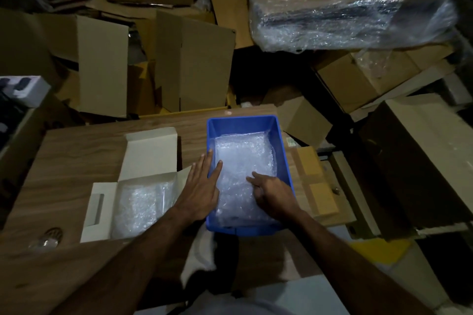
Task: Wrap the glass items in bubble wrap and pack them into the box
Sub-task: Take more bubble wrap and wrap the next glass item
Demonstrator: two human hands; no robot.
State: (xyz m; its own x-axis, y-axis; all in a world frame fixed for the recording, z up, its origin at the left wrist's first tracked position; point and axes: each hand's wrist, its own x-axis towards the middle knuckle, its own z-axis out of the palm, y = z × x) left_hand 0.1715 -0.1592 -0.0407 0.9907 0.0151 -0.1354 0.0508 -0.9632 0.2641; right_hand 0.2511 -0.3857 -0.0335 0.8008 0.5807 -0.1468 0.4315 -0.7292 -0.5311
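Note:
A blue plastic bin [247,124] stands on the wooden table [76,146], filled with bubble wrap [243,156]. My left hand [199,186] lies flat with fingers spread over the bin's left rim, fingertips touching the wrap. My right hand [272,193] is inside the bin, fingers curled and pressing on the wrap. To the left sits an open white cardboard box [151,151] holding bubble-wrapped bundles [135,207]. A clear glass item [46,243] rests near the table's left front edge. What lies under the wrap in the bin is hidden.
A flat taped cardboard piece [314,181] lies right of the bin. Behind and right of the table are piles of cardboard boxes [194,64] and a large plastic-wrapped bundle [345,2]. A white cloth [199,258] hangs at the table's front edge.

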